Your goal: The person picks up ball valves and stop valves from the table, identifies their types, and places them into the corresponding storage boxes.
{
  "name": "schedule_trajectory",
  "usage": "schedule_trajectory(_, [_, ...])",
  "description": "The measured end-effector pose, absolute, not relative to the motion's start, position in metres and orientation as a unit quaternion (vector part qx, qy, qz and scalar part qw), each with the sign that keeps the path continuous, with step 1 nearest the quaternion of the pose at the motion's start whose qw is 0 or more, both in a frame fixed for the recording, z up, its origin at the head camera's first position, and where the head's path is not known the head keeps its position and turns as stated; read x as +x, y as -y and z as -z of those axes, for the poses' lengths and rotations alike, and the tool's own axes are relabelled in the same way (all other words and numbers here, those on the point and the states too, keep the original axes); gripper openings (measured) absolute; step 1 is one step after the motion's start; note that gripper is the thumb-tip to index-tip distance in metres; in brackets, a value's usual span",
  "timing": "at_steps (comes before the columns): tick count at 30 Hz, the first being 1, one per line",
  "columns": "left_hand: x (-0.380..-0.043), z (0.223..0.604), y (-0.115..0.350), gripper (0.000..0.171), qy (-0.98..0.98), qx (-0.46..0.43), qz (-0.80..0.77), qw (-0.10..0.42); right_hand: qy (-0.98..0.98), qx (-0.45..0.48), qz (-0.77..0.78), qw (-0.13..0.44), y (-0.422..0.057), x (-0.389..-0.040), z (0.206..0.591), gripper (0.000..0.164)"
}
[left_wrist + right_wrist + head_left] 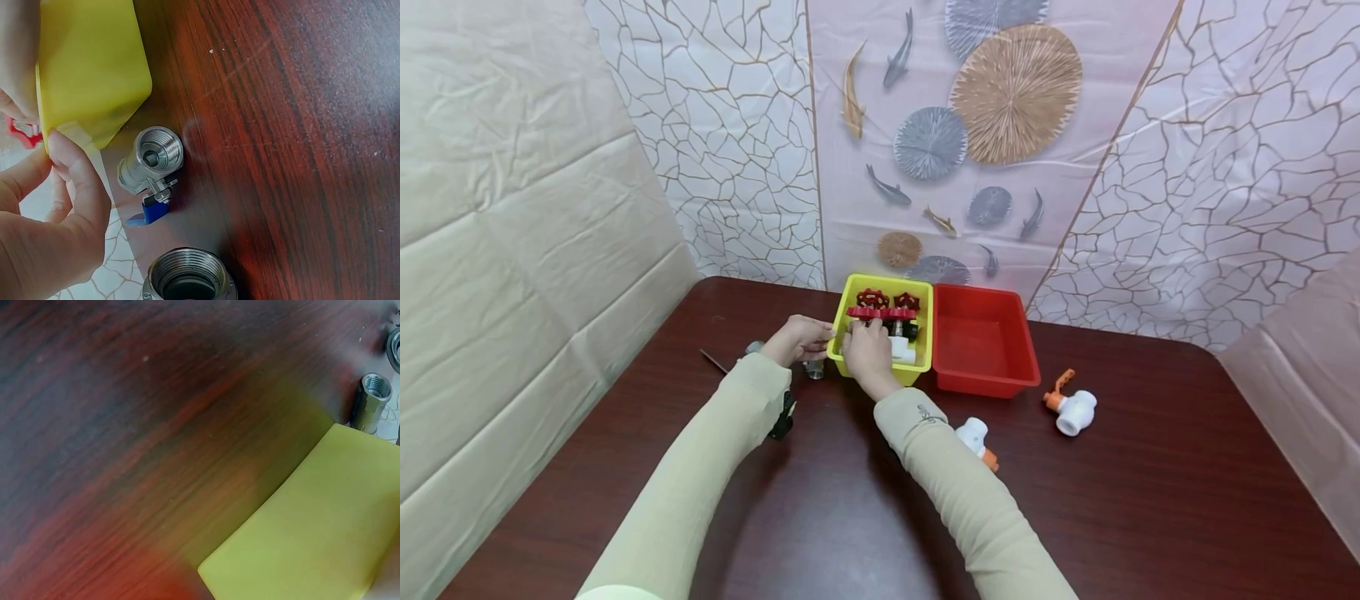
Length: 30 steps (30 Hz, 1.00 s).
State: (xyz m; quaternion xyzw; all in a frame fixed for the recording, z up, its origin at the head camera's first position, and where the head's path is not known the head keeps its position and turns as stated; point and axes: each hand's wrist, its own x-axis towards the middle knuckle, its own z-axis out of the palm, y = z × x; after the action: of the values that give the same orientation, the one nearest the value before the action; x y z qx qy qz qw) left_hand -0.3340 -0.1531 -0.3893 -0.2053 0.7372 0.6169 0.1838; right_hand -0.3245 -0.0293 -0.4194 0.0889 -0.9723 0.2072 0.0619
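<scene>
A yellow bin [910, 377] stands at the far middle of the table, holding several valves with red handwheels [874, 298] and a white fitting [902, 350]. At its left rim my left hand [805, 338] pinches the edge between thumb and fingers, as the left wrist view also shows. My right hand [867, 354] reaches over the front rim into the bin, beside the red handwheels. Its fingertips are hidden down in the bin, so I cannot tell what they hold. A metal ball valve [153, 159] with a blue handle stands just left of the bin.
Against the yellow bin's right side sits a red bin [973, 342]. Two white valves with orange handles lie to the right, one farther out [1077, 410] and one near my right sleeve [972, 433]. A threaded metal fitting [187, 275] and a dark object [784, 417] are at left.
</scene>
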Motion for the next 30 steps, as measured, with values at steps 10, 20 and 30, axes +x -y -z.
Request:
schedule_trajectory(10, [-0.336,0.394,0.155,0.033,-0.745,-0.205,-0.608,0.183,0.976,0.097,-0.181,0.068,0.03,-0.325,0.42,0.027])
schedule_trajectory(20, [-0.334,0.391,0.155,0.035,-0.739,-0.205,-0.614,0.185,0.975,0.108,-0.178,0.072,0.028,-0.324,0.419,0.028])
schedule_trajectory(30, [-0.334,0.392,0.154,0.034,-0.737,-0.203,-0.618,0.182,0.977,0.106,-0.168,0.08,0.029,-0.325,0.42,0.03])
